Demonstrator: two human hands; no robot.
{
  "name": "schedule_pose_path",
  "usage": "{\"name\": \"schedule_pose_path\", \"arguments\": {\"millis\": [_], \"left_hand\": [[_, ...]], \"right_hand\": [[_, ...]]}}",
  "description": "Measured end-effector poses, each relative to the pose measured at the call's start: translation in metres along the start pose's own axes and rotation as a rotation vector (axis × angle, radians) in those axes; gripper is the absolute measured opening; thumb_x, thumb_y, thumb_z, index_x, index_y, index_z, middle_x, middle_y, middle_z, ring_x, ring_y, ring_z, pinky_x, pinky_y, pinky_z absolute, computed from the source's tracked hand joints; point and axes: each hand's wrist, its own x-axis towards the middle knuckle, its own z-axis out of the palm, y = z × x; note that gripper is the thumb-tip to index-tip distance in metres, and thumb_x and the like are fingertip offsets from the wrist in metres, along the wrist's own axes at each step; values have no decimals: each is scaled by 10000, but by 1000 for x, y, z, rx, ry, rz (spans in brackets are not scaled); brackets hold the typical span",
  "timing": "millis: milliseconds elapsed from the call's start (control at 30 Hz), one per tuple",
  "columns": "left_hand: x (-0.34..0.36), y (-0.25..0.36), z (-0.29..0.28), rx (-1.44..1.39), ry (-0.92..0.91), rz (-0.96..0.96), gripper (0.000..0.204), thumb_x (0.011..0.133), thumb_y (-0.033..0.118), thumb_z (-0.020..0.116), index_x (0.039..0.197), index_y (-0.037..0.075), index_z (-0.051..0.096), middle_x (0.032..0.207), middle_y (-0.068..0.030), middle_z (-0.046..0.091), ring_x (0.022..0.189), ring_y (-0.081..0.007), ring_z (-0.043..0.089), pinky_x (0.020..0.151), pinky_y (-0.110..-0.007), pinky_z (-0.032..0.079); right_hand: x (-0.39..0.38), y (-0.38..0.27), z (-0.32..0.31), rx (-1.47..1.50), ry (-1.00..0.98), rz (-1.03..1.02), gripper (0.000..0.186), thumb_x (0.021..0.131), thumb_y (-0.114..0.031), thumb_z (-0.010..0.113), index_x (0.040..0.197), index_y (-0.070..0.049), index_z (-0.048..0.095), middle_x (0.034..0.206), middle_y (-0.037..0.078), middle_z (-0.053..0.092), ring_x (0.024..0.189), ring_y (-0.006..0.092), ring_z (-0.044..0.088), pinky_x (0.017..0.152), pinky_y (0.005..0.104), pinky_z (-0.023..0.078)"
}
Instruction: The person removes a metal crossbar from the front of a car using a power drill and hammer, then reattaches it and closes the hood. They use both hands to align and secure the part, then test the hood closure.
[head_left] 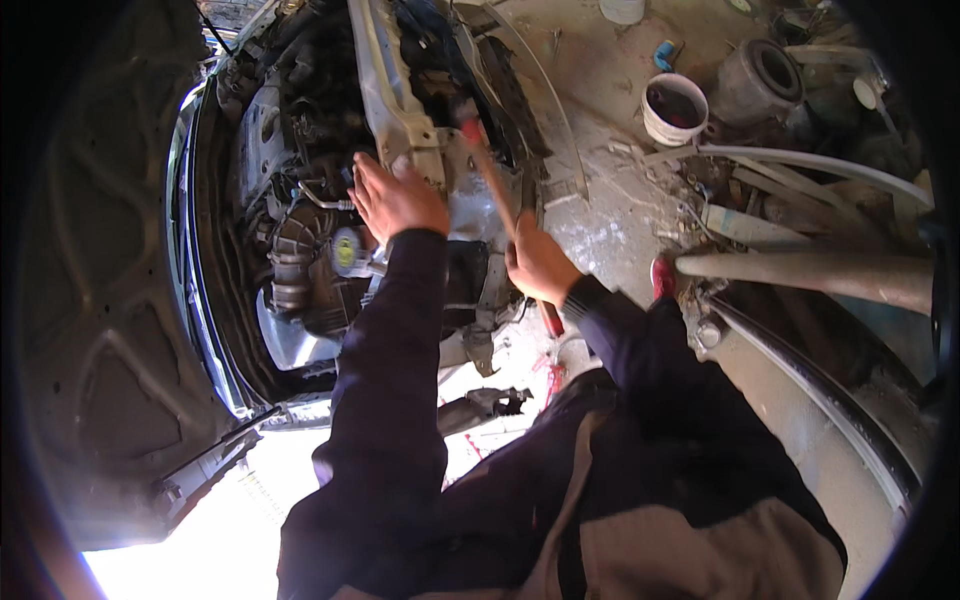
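My right hand [540,262] is closed round the wooden handle of a hammer [493,182]. The hammer's dark head, with red below it, points away over the car's front end and looks slightly blurred. My left hand [402,200] lies at the pale metal front crossmember [388,95], its fingers stretched out and holding nothing. Left of that hand is the engine [292,245] with its ribbed air hose. A round cap with a yellow mark [346,250] shows close to my left wrist. What lies under my left palm is hidden.
The raised hood [110,250] stands at the left. On the ground at the right are a white bucket [672,132], a grey drum-like part [742,92], a thick pipe [810,276] and a curved dark panel [820,370]. A red shoe [663,275] shows near the pipe's end.
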Motion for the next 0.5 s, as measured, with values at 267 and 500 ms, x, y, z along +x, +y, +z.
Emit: {"name": "schedule_pose_path", "arguments": {"millis": [267, 500], "left_hand": [[3, 6, -4, -30, 27, -9, 674, 1158, 363, 514, 1671, -69, 440, 1676, -260, 563, 1621, -410, 442, 1379, -545, 257], [5, 4, 0, -46, 47, -1, 705, 1197, 430, 445, 1677, -85, 418, 1693, -267, 542, 1629, -408, 434, 1384, -535, 252]], "right_hand": [[-7, -2, -132, 587, 395, -112, 218, 1148, -258, 677, 1117, -65, 582, 721, 30, 650, 558, 140, 643, 481, 354, 495], [1, -55, -148, 944, 719, -564, 246, 1180, -289, 594, 1252, -56, 628, 923, 92, 687, 694, 215, 675, 590, 375, 551]]}}
